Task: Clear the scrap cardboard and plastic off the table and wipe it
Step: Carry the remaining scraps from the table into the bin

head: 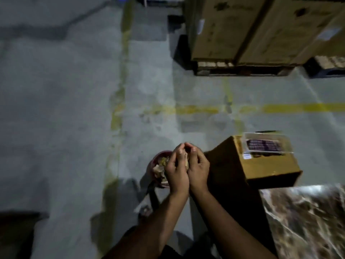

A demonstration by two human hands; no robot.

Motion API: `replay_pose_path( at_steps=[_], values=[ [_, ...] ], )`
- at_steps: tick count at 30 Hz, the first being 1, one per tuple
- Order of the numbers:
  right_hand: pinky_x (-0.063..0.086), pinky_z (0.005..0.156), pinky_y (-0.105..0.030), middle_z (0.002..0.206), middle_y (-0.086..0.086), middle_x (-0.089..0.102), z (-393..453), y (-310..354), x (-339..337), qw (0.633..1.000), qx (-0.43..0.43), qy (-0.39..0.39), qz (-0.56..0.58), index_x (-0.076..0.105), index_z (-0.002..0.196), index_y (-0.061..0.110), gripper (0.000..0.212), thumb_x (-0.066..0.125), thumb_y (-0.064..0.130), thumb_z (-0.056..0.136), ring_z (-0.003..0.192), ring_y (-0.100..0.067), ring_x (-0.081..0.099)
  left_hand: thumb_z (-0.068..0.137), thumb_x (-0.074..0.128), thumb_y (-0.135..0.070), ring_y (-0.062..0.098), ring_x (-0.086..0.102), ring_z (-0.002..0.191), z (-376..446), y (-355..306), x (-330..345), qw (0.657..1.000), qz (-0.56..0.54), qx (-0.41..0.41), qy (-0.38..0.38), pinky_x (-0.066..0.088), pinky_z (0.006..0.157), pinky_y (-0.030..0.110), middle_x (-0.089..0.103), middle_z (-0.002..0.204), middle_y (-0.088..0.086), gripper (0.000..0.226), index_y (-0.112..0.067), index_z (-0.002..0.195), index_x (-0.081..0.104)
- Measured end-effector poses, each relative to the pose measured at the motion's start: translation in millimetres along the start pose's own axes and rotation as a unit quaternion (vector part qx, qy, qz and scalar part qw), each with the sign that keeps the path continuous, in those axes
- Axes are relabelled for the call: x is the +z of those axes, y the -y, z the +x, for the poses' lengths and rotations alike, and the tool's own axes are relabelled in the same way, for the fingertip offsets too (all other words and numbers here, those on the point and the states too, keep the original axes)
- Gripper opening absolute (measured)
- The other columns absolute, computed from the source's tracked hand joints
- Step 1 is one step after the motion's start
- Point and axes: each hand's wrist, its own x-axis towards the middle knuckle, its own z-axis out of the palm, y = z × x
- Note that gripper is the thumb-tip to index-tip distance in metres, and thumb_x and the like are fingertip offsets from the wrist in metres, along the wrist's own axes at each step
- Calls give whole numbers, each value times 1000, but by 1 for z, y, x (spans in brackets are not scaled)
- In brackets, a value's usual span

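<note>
Cupped hands (187, 167) hold scraps (185, 159) above red bin (153, 167).

The left hand (176, 168) and right hand (197, 168) are hiding most of the scrap (186, 159) cupped between them. The red bin (155, 166) below them is blurring, its contents unreadable. The desk (306, 217) is running off the lower right edge.

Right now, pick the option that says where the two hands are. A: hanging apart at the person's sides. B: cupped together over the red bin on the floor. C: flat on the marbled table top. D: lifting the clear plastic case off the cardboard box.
B: the left hand and right hand are pressed together around some scrap, just above the red bin, which already holds scraps.
</note>
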Motion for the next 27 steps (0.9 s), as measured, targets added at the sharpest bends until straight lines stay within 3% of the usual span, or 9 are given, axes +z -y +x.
replay_pose_path(
  at_steps=[3,7,11,14,16,19,23,25,27],
  values=[
    [54,92,-25,110,1,74,14,-44,33,998,54,29,-15,71,114,18,31,41,19,109,105,-6,69,107,42,-19,-9,60,112,35,36,-22,999,-10,-44,-14,44,97,13,66,121,-14,28,-24,118,67],
    [48,98,-17,118,3,71,41,-112,48,986,106,114,-58,68,119,11,34,35,9,109,112,2,63,89,42,-16,-6,52,127,71,111,-42,997,29,-56,-36,40,104,13,59,134,-17,43,-31,125,61],
    [51,100,-32,116,4,71,79,-202,58,976,140,150,-72,69,111,20,27,47,9,102,112,-8,65,95,46,-22,-2,52,128,116,188,-45,992,89,-34,-84,39,105,13,60,136,-15,37,-31,128,61],
    [51,96,-27,118,-9,68,113,-282,76,975,154,144,-74,68,106,17,19,53,18,94,108,-8,65,93,51,-39,-1,57,123,160,262,-47,979,112,-34,-168,45,105,23,65,127,-18,33,-31,121,65],
    [51,99,-36,114,-13,68,136,-330,84,974,146,147,-88,67,109,10,25,57,26,93,109,-19,66,95,50,-37,7,60,121,190,306,-52,969,162,-16,-186,47,106,35,67,125,-11,35,-22,121,69],
    [47,104,-39,117,-4,69,167,-404,90,961,129,196,-145,66,118,11,36,51,37,99,113,-21,64,99,45,-34,16,61,121,236,370,-66,953,262,19,-152,45,107,46,67,128,-5,39,-15,123,70],
    [32,97,-1,136,14,47,200,-449,81,918,133,300,-224,43,150,15,42,36,27,111,124,-2,49,98,33,-49,22,41,142,271,428,-110,934,353,-40,-25,30,118,45,50,151,4,56,-24,145,51],
    [33,100,-8,141,10,48,211,-453,66,912,165,303,-223,40,150,24,42,34,36,110,130,-4,45,95,32,-55,23,30,146,270,433,-133,926,359,-113,-29,20,116,31,39,158,4,65,-28,153,36],
    [34,100,-15,141,7,51,217,-458,48,900,144,310,-271,44,145,32,44,36,45,104,129,-7,46,96,37,-50,22,29,143,265,431,-151,915,381,-130,-37,21,113,29,36,158,9,67,-24,156,29]
  ],
)
